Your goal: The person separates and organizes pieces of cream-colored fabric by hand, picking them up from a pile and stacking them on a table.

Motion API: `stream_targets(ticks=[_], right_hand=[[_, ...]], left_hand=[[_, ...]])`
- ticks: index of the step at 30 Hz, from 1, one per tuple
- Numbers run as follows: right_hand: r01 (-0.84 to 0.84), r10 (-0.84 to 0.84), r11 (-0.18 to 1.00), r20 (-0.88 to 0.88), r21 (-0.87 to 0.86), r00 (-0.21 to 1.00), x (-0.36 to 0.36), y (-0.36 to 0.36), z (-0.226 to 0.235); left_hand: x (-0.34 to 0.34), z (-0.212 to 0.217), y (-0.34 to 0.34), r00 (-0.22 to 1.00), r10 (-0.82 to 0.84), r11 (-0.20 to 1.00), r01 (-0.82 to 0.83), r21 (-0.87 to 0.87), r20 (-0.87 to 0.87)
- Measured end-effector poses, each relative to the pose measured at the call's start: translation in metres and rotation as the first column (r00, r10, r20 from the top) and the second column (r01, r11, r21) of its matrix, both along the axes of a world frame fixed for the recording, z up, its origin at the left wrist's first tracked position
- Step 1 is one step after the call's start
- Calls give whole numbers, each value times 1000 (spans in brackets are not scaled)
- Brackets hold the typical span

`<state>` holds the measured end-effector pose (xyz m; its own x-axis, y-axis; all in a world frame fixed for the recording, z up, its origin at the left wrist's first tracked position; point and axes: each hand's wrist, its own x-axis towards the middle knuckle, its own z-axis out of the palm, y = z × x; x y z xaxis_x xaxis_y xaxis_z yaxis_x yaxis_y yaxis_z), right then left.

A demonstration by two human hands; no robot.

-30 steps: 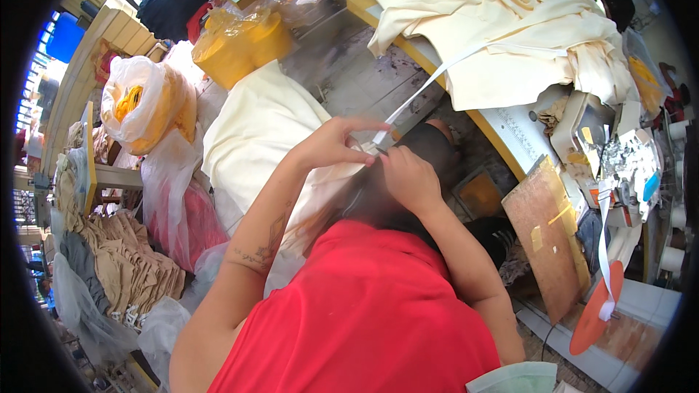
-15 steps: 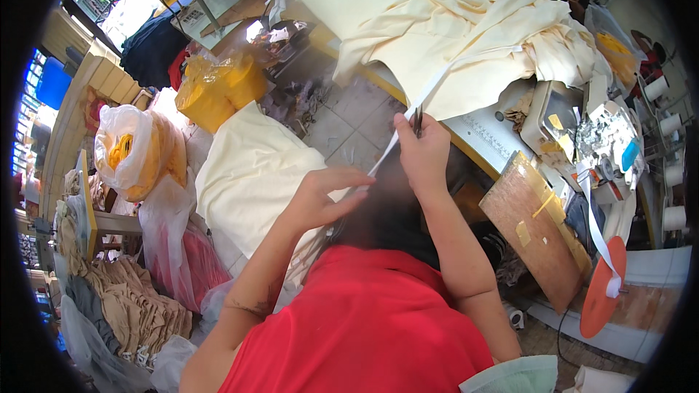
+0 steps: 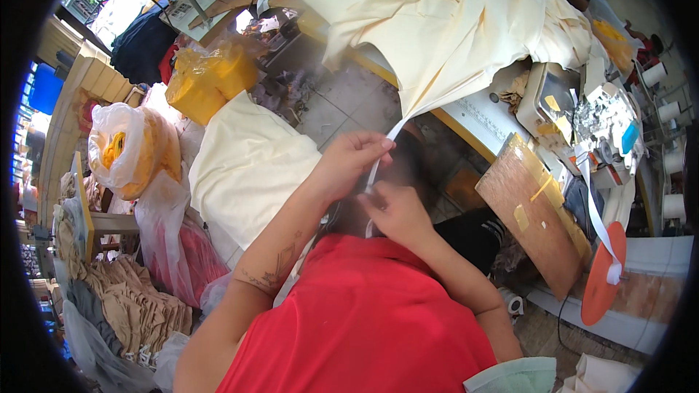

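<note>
A narrow white fabric strip runs from a drawn-out corner of the cream fabric down between my hands. My left hand pinches this strip between thumb and fingers, above the other hand. Lower and closer to my red shirt, my right hand is curled around the strip, slightly blurred. The strip's lower end shows again beneath the right hand. Whether the dark snips seen before are still in the right palm is hidden.
The cream fabric heaps over a table beside a sewing machine. A wooden board leans near an orange disc of white tape. To the left are another cream cloth, yellow bundles, plastic bags and stacked brown pieces. Another person sits far right.
My right hand has come down toward my body, below the left, which has risen along the strip. A corner of the cream fabric is pulled toward me. The dark snips no longer show.
</note>
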<state>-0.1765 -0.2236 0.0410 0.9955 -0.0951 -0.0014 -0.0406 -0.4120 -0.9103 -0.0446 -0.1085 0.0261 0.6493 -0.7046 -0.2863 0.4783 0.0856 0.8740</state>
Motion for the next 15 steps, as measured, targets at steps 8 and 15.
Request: stream_targets(ticks=[8, 15], right_hand=[[375, -200, 812, 389, -447, 899, 23, -56, -1], [352, -12, 674, 467, -649, 884, 58, -52, 3]], left_hand=[[-9, 13, -3, 891, 131, 978, -187, 90, 434], [-7, 7, -4, 866, 91, 980, -166, 112, 492]])
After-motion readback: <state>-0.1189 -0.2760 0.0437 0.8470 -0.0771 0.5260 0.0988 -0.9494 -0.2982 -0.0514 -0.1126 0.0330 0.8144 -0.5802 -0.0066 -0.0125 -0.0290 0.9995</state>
